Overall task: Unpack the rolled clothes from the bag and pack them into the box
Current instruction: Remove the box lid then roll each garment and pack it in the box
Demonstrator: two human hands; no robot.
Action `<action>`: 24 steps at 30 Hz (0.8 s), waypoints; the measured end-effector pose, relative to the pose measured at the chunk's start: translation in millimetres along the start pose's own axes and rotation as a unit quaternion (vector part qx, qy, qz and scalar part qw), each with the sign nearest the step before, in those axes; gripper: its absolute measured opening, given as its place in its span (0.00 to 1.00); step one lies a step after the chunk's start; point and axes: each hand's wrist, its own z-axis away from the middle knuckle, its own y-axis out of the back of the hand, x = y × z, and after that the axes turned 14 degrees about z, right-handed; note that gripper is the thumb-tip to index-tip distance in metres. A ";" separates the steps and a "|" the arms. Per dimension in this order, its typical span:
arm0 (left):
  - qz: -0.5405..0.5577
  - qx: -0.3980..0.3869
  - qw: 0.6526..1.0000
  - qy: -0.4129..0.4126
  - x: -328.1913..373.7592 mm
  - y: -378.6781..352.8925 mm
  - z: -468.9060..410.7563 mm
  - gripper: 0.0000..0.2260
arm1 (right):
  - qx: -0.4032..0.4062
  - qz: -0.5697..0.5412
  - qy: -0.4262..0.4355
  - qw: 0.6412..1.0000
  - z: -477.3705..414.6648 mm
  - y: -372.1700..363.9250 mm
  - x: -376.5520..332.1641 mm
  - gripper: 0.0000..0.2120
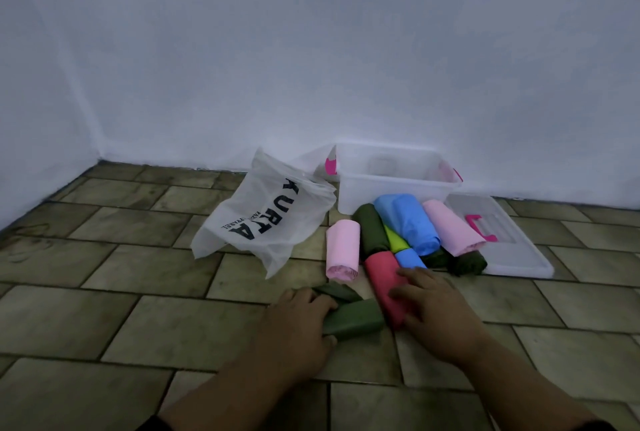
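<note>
Soft fabric tubes everywhere on the floor: a pale pink roll (343, 254) lies alone just right of the bag, and beside it sits a tight cluster of a dark green roll (372, 230), a fat blue roll (407, 223), a second pink roll (452, 231), a lime sliver (394, 238) and a small blue roll (410, 259). The bag (266, 219) is thin, crinkled white plastic with bold black lettering, slumped flat on the tiles. Behind the cluster, against the wall, stands the box (391, 185), a clear plastic tub with pink clips. Its ribbed lid (512, 247) with a pink handle lies flat to the right, touching the second pink roll.

Underfoot are olive-brown floor tiles (138, 326), mottled and laid in a staggered brick pattern. The plain white walls (311, 50) meet in a corner at far left, and the light is dim.

Now the hands, both low and near. The left hand (301, 323) has its fingers curled over one end of an olive roll (353, 320), thumb tucked beneath, a proper grip. The right hand (433, 306) lies palm-down on the near end of a red roll (384, 278), fingers fairly straight and spread, pressing on it, not wrapped round it.
</note>
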 end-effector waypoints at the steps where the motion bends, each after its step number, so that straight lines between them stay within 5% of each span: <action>1: 0.015 -0.015 1.000 0.008 0.7 2.6 -3.5 0.23 | 0.031 -0.013 -0.011 0.999 0.0 3.1 -8.1 0.19; 5: 0.221 -0.075 0.968 0.091 2.6 23.6 -26.0 0.20 | 0.108 -0.095 -0.054 0.988 4.2 5.9 -67.8 0.26; 10: 0.288 -0.106 0.939 0.155 4.8 31.3 -41.8 0.27 | 0.016 -0.073 -0.108 0.991 -4.4 -14.6 -124.9 0.45; 13: 0.315 -0.097 0.923 0.200 4.3 31.3 -42.9 0.33 | 0.003 -0.065 -0.127 0.990 -16.1 -14.5 -128.7 0.44; 24: 0.155 -0.144 0.968 0.137 4.0 24.1 -40.7 0.31 | -0.031 -0.073 -0.075 0.994 17.6 -15.6 -117.6 0.29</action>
